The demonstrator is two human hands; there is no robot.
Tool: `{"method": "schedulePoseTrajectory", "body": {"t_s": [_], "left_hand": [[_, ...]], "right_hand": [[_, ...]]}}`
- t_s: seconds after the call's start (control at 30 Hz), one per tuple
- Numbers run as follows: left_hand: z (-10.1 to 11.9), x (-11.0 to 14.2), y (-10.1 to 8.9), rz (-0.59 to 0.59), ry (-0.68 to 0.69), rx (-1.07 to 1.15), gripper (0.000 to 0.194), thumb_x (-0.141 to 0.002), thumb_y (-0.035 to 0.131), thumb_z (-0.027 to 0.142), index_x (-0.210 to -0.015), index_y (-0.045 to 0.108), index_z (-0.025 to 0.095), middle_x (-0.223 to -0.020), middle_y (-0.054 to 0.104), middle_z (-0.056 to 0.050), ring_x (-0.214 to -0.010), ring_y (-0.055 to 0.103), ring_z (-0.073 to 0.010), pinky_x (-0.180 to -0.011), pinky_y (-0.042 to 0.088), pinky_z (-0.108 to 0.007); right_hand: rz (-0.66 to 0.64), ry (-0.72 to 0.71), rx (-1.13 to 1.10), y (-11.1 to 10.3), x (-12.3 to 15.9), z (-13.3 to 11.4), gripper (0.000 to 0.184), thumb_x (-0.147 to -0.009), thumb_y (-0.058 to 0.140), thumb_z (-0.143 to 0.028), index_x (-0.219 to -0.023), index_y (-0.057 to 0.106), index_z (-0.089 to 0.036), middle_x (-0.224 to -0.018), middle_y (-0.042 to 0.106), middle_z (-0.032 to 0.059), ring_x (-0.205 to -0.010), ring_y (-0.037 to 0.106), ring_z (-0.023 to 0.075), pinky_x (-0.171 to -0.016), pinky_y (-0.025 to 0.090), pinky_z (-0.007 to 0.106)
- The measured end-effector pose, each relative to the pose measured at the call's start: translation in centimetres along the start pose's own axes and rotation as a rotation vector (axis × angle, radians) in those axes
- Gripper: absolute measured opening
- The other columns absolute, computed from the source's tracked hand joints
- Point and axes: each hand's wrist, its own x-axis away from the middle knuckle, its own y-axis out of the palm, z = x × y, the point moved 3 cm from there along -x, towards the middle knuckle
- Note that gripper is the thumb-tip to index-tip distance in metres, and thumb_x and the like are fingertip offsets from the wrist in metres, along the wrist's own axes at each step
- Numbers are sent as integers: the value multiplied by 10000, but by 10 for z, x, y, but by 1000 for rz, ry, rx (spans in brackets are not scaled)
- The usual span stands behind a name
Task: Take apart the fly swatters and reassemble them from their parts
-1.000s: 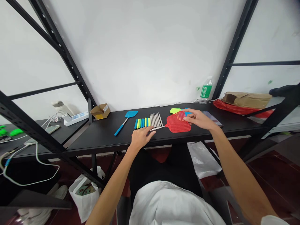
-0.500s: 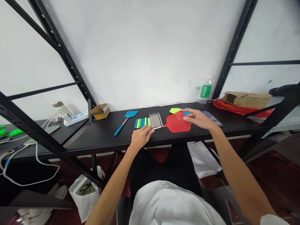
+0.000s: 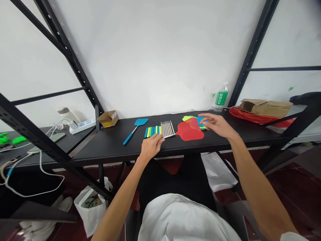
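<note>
My left hand (image 3: 151,146) is closed around the handle of a red fly swatter (image 3: 190,130), whose perforated head points right. My right hand (image 3: 217,125) is off the swatter, just right of its head, fingers apart and holding nothing. Behind the red head lie blue and yellow-green swatter heads (image 3: 187,118), partly covered. Left of it, several silver rods (image 3: 167,128) lie in a row beside several blue and yellow handle tubes (image 3: 152,131). Farther left lies a whole blue fly swatter (image 3: 135,129), its handle toward me.
On the black table (image 3: 105,147) stand an opened small carton (image 3: 108,119) at left and a water bottle (image 3: 221,97) at back right. Past the black rack posts are a power strip (image 3: 82,126) and flattened cardboard (image 3: 265,107) on a red bag.
My right hand has let go of the red swatter's head and moved slightly right. The left hand keeps its grip on the handle.
</note>
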Motion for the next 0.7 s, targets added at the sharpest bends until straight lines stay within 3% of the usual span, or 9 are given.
{"method": "schedulePoseTrajectory", "body": {"t_s": [0.17,0.33,0.7], "left_hand": [[0,0,-1,0,10,8,299,-1035,373,401,-1086,629,253,-990,693,-26,-843,637,-158,-639,389,-252],[0,0,-1,-13,0,5,315,-1034,362,404,-1082,634,253,-982,689,-38,-844,636,-166,-643,394,-251],[2,-1,-1,-8,2,-2,324,-1033,365,421,-1072,638,252,-1000,700,-34,-835,638,-169,-628,382,-252]], "right_hand": [[-20,-81,134,5,1,-3,512,-831,621,-351,-1340,602,-298,-1238,637,75,-787,599,179,-741,546,375],[-59,-149,180,18,1,-14,588,-818,563,-267,-1399,544,-353,-1441,509,64,-900,638,192,-700,568,331],[-67,-143,175,18,2,-17,541,-811,554,-225,-1335,612,-343,-1463,520,28,-968,660,213,-780,570,370]]}}
